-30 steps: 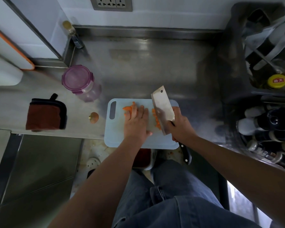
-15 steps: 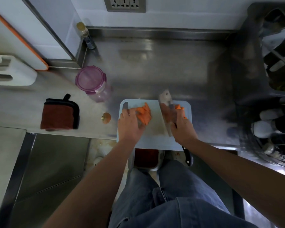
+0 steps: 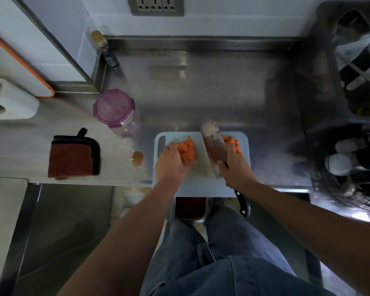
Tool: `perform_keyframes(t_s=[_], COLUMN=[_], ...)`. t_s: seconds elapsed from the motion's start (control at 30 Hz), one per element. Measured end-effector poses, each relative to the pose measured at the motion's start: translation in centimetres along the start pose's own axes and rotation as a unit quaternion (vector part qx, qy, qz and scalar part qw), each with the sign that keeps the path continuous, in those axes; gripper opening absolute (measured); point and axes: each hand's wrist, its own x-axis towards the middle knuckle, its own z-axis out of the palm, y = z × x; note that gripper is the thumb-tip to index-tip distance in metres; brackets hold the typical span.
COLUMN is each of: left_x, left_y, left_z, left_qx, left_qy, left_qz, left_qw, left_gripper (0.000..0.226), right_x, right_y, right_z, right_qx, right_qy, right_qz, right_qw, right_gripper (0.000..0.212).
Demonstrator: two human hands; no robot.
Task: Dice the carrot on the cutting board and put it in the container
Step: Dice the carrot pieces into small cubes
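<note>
The carrot lies as a heap of orange strips on the far left part of the cutting board. The left hand has its fingers curled over the heap, holding it. Diced bits sit at the board's far right corner. Between the two piles the right hand grips the cleaver by its handle, with the blade lying along the board. The purple-lidded container stands closed on the bench, left of and beyond the board. A folded brown cloth lies further left.
</note>
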Motion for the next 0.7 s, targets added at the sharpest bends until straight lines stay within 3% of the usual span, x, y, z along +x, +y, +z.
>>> perform_keyframes(t_s=[0.13,0.33,0.7], left_x=[0.4,0.1,-0.2], left_y=[-0.3,-0.7,-1.3], left_z=[0.5,-0.3,-0.3], left_qx=[-0.082,-0.116,-0.214], left_qy=[-0.018,-0.026,-0.017], left_qz=[-0.019,-0.039,-0.092], left_qw=[0.996,0.992,0.972], left_gripper=[0.033,0.041,0.030], right_x=[0.0,0.3,0.2], right_y=[-0.2,-0.2,-0.1], right_z=[-0.2,-0.5,-0.6], right_qx=[0.010,0.023,0.023], right_qy=[-0.010,-0.020,-0.032], right_qz=[0.005,0.008,-0.006], right_qw=[1.000,0.999,0.999], right_gripper=[0.046,0.042,0.046])
